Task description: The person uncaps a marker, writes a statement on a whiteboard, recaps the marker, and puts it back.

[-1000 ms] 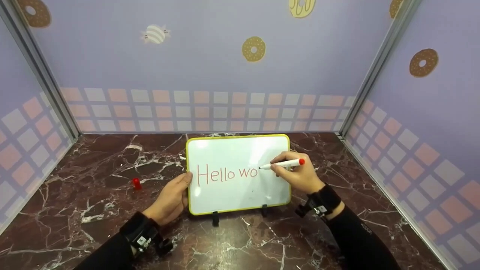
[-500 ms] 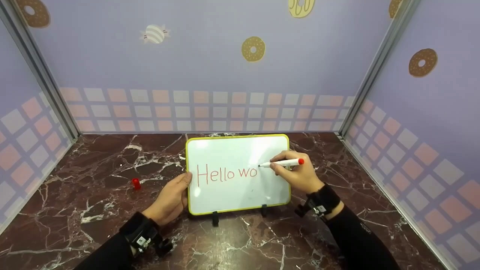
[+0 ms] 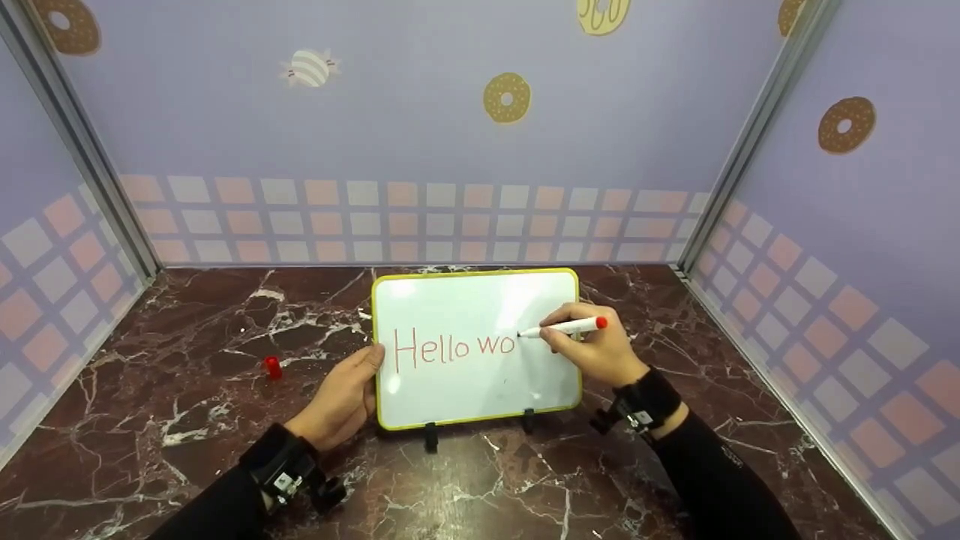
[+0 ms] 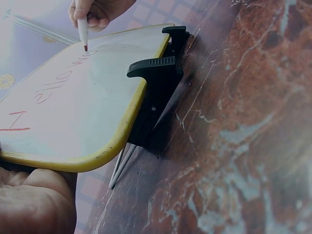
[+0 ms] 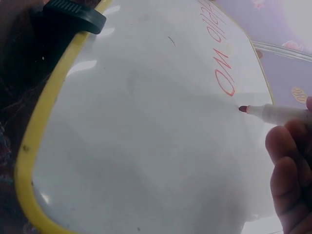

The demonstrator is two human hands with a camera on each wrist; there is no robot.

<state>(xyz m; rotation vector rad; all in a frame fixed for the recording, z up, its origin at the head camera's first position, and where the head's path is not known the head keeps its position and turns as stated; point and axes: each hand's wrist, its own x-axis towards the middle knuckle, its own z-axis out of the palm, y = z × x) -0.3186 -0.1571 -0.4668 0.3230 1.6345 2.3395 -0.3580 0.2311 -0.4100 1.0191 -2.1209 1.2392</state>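
A whiteboard [image 3: 465, 394] with a yellow frame leans on a black stand [image 4: 156, 97], with "Hello wo" written across it in red. My right hand [image 3: 596, 349] pinches a white marker [image 3: 574, 327] with a red end. Its red tip [image 5: 243, 109] is right at the board's surface, just past the "o". My left hand [image 3: 341, 394] grips the board's left edge, thumb on the front; its other fingers are hidden behind. In the left wrist view, the palm of the left hand [image 4: 36, 200] lies against the frame's corner.
A red marker cap [image 3: 273, 367] is on the dark marble table [image 3: 187, 465], left of the left hand. The stand's two black hooks hold the board's lower edge. Lilac patterned walls [image 3: 405, 112] enclose the back and both sides.
The marker tip rises slightly, then comes back down a little beside the "o". The left hand and the whiteboard stay in place, and the lettering looks the same.
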